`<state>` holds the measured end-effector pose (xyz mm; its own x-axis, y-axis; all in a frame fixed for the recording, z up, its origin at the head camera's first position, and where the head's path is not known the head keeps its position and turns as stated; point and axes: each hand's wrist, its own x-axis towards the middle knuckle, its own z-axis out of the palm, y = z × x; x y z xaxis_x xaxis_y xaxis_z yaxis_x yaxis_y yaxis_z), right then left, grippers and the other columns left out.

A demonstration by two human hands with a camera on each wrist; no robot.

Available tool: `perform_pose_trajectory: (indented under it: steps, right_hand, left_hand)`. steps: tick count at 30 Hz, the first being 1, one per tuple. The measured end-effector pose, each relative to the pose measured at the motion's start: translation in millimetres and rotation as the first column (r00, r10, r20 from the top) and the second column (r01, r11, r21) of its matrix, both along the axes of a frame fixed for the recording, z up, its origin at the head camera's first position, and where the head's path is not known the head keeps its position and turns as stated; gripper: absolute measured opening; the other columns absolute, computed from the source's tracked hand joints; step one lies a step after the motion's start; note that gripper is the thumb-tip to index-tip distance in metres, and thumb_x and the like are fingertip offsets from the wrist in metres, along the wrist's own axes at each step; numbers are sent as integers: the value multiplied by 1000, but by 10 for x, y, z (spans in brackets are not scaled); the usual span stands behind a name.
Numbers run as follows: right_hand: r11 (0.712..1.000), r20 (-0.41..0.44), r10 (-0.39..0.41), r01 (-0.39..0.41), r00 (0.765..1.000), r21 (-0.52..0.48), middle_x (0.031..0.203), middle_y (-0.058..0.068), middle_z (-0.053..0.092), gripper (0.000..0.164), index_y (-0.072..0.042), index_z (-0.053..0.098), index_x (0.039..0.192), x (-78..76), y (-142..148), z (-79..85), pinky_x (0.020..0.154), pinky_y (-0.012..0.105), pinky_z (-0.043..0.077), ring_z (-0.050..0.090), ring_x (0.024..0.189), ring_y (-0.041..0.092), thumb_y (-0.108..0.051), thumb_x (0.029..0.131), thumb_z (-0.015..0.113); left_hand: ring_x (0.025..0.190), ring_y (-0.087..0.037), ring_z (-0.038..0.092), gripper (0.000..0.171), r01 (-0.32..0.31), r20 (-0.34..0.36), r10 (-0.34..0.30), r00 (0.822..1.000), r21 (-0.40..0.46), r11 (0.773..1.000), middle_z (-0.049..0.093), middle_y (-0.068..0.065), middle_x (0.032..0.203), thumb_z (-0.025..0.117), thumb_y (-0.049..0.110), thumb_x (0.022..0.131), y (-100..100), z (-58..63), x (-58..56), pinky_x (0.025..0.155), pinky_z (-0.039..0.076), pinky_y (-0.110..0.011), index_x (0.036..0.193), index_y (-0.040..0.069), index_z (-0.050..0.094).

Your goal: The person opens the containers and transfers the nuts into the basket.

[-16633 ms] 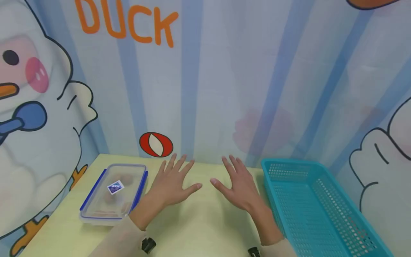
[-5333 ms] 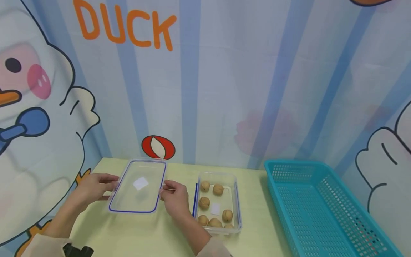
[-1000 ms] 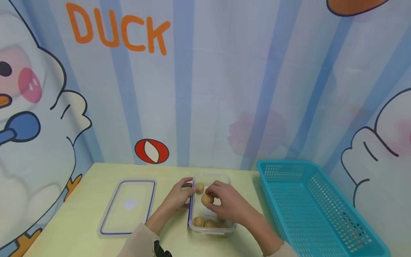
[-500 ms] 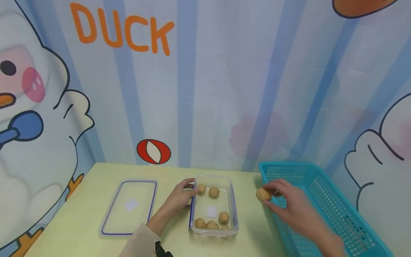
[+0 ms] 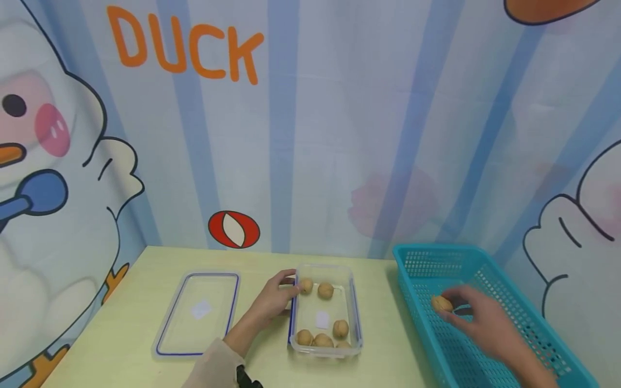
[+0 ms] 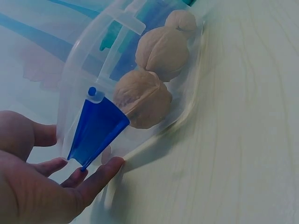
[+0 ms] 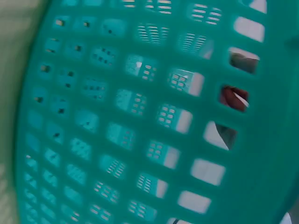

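Note:
My right hand [image 5: 487, 323] pinches a walnut [image 5: 442, 304] between thumb and fingers, over the turquoise plastic basket [image 5: 406, 302]. In the right wrist view the perforated basket wall [image 7: 98, 74] fills most of the picture, and bits of the hand show through its holes. My left hand [image 5: 269, 297] grips the left side of a clear food container [image 5: 350, 302], thumb at the rim. The left wrist view has that hand [image 6: 42, 186] with its fingertips at the blue clip flap [image 6: 98, 133] and the container's side. Several walnuts [image 6: 144, 99] lie inside the container.
The container's clear lid [image 5: 199, 291] with a blue seal lies flat on the pale yellow table [image 5: 131, 323], left of the left hand. A printed duck curtain [image 5: 330, 134] hangs behind the table.
My right hand has lifted a walnut out of the container and carried it right, over the basket. The left hand has stayed at the container's side. Earlier, the lid came off and was laid down.

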<state>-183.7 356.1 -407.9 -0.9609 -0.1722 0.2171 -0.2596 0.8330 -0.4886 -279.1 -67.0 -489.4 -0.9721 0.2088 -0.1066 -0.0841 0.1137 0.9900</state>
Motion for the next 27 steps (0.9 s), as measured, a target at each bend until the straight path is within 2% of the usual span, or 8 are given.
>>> perform_pose_trajectory:
  steps: [5,12,19,27]
  right_hand:
    - [1000,71,11,-13,997,26,112,2,70,34,-5,68,123,-21,-20,-94,81,32,60,68,101,22,-16,93,82]
    - [1000,204,11,-8,979,-15,110,2,69,35,-5,67,123,-52,-16,-146,81,31,59,67,99,18,-23,96,79]
    - [999,205,-32,32,978,7,105,2,70,34,-4,69,119,-51,-82,-148,79,34,61,68,91,15,-22,94,82]
    - [1000,195,-16,19,981,-14,105,0,71,34,-6,71,119,-58,-157,-153,80,36,60,67,92,14,-27,95,81]
  left_hand:
    - [127,-43,59,54,-9,0,9,1000,-8,1000,45,-27,153,61,15,108,12,4,-4,88,61,-54,157,2,44]
    - [127,-43,59,54,-4,-9,4,1000,-5,1000,44,-28,153,62,14,108,26,-1,-5,88,61,-56,157,1,44]
    - [127,-43,59,55,-13,0,13,1000,3,1000,45,-27,154,63,16,108,14,7,12,88,61,-54,157,2,44]
    - [127,-44,59,54,-3,-6,3,1000,0,1000,44,-28,154,62,16,108,4,26,33,89,61,-55,157,2,44]
